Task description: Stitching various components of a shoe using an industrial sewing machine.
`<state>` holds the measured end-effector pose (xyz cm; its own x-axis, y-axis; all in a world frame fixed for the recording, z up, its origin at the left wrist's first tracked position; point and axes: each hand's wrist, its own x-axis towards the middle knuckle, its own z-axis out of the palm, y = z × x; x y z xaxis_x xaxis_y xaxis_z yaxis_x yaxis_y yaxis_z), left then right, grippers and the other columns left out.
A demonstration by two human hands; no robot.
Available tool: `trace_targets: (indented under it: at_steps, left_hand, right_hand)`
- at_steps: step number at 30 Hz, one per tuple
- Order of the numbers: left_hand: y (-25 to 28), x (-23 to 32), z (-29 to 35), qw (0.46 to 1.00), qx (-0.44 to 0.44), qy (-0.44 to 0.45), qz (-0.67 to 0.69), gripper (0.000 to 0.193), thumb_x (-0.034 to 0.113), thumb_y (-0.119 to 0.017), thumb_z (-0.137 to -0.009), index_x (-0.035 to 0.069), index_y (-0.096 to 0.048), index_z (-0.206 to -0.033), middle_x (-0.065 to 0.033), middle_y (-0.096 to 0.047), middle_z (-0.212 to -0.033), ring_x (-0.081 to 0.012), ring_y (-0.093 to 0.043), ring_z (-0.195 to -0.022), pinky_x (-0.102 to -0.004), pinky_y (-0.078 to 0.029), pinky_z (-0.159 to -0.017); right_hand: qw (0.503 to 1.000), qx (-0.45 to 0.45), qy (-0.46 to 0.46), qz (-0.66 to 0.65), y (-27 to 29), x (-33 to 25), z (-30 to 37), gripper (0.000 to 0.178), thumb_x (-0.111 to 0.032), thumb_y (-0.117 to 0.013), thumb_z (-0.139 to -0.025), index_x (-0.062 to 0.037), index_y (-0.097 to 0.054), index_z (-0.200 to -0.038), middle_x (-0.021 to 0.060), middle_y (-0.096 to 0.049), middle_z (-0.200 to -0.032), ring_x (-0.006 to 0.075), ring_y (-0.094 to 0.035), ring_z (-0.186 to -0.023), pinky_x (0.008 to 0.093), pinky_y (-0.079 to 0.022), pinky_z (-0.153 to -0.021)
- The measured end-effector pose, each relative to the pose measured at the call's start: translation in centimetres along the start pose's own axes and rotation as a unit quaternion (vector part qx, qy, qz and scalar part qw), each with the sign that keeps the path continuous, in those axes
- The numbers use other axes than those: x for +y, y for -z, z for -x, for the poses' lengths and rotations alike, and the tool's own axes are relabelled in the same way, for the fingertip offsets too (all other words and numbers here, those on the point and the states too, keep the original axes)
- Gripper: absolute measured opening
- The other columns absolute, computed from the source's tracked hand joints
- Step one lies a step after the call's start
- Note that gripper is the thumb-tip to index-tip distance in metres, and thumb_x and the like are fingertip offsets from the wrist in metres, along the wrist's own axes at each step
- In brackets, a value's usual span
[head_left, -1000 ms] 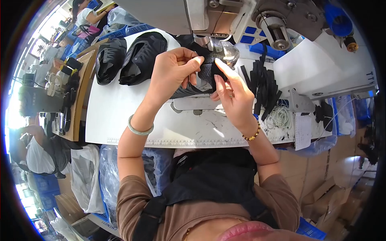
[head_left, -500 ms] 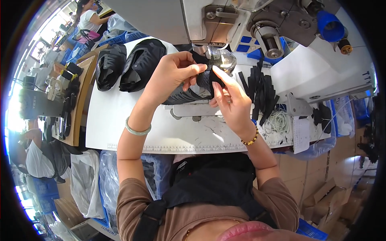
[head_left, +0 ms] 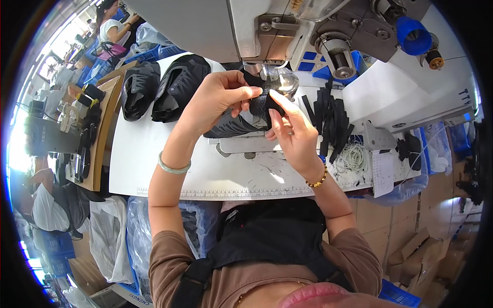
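Observation:
Under the head of a sewing machine (head_left: 275, 46), both my hands grip a dark grey and black shoe upper (head_left: 231, 127). My left hand (head_left: 213, 105) pinches its collar edge between thumb and fingers, from the left. From the right, my right hand (head_left: 300, 136) is closed on the same black collar, index finger stretched along it toward the left thumb. The fingertips nearly meet just in front of the presser area. A clear, shiny guard (head_left: 287, 82) stands beyond them. The needle and the far part of the upper are hidden.
Two more black shoe uppers (head_left: 181, 84) lie at the left on the white table (head_left: 154, 169). Right of my hands are a heap of black strips (head_left: 328, 113) and tangled pale thread (head_left: 354, 156). A ruler strip runs along the front edge. Another person (head_left: 114, 31) sits far left.
The whole view has shifted slightly. Both hands keep their hold on the upper near the machine, with only a small movement of the fingers and collar.

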<state>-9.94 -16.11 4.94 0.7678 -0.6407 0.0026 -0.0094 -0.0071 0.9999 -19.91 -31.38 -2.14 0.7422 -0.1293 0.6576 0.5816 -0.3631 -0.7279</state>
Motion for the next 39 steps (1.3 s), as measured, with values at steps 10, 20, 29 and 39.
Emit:
trace_targets:
  at_steps: [10,20,29,39]
  left_hand:
    - [-0.5,0.4,0.0,1.0,0.02,0.011,-0.001,0.013,0.009,-0.066,-0.08,0.002,-0.056,-0.075,-0.0014,-0.054,-0.058,-0.0023,-0.044,-0.043,-0.0149,-0.033,-0.04]
    - [-0.2,0.8,-1.1,0.998,0.04,0.022,0.052,0.009,0.004,-0.062,-0.081,-0.005,-0.061,-0.081,-0.0018,-0.055,-0.064,-0.004,-0.049,-0.049,-0.0155,-0.035,-0.042]
    - [-0.1,0.8,-1.3,0.999,0.025,0.011,0.022,0.011,0.006,-0.062,-0.081,-0.003,-0.062,-0.087,-0.001,-0.058,-0.071,-0.0025,-0.05,-0.052,-0.014,-0.035,-0.041]
    - [0.4,0.3,-1.8,1.0,0.012,-0.009,0.027,0.01,0.005,-0.06,-0.083,-0.004,-0.062,-0.088,-0.0019,-0.059,-0.073,-0.0027,-0.05,-0.053,-0.0137,-0.037,-0.041]
  right_hand:
    - [1.0,0.021,-0.016,0.003,-0.4,-0.2,0.0,0.038,-0.001,-0.057,-0.087,-0.0079,-0.05,-0.124,0.0063,-0.056,-0.083,0.0084,-0.056,-0.058,0.0222,-0.048,-0.053]
    - [0.995,0.009,-0.023,0.096,-0.3,-1.2,-1.3,0.035,-0.005,-0.06,-0.085,-0.0067,-0.051,-0.119,0.0156,-0.059,-0.088,0.0258,-0.06,-0.061,0.0315,-0.048,-0.056]
    - [0.995,0.036,0.005,0.097,-0.5,-1.1,-1.1,0.034,-0.003,-0.061,-0.084,-0.0055,-0.052,-0.117,0.0158,-0.06,-0.089,0.0273,-0.06,-0.062,0.0321,-0.049,-0.056]
    - [0.974,0.034,-0.175,-0.138,0.3,-1.7,-1.5,0.032,-0.005,-0.057,-0.087,-0.0035,-0.038,-0.112,0.0101,-0.057,-0.081,0.0104,-0.054,-0.041,0.0193,-0.039,-0.033]
